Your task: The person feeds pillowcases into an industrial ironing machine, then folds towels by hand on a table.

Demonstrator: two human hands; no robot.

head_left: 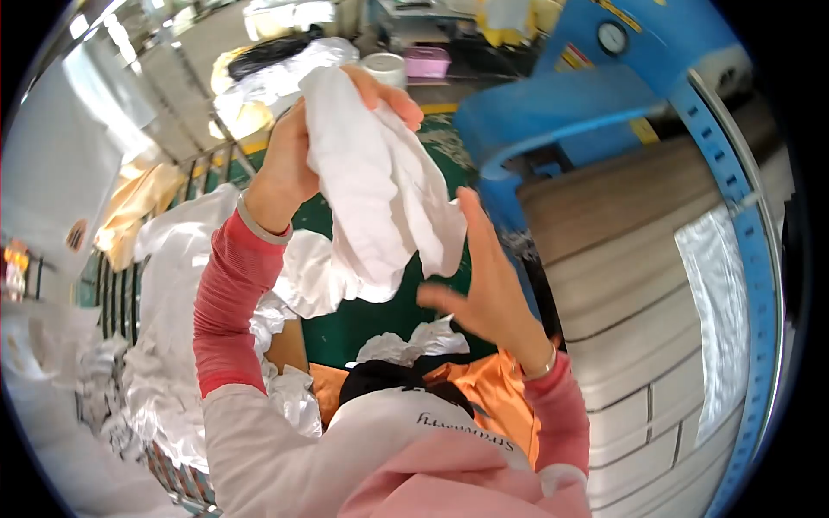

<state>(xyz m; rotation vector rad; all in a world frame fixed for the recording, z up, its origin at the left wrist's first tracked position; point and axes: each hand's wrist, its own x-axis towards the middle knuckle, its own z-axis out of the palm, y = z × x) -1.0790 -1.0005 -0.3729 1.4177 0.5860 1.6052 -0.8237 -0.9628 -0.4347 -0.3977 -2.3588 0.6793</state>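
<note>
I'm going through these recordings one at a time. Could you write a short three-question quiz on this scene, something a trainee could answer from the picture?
1. Short answer: which hand grips the white cloth raised in front of the person?
2. True or false: the round gauge is mounted on the blue machine.
3. Multiple choice: what lies on the pale surface beside the blue rail?
(a) a yellow sack
(b) a white fabric strip
(c) a metal bucket

Key:
1. The left hand; the right hand is open near the cloth's lower end.
2. True.
3. (b)
</note>
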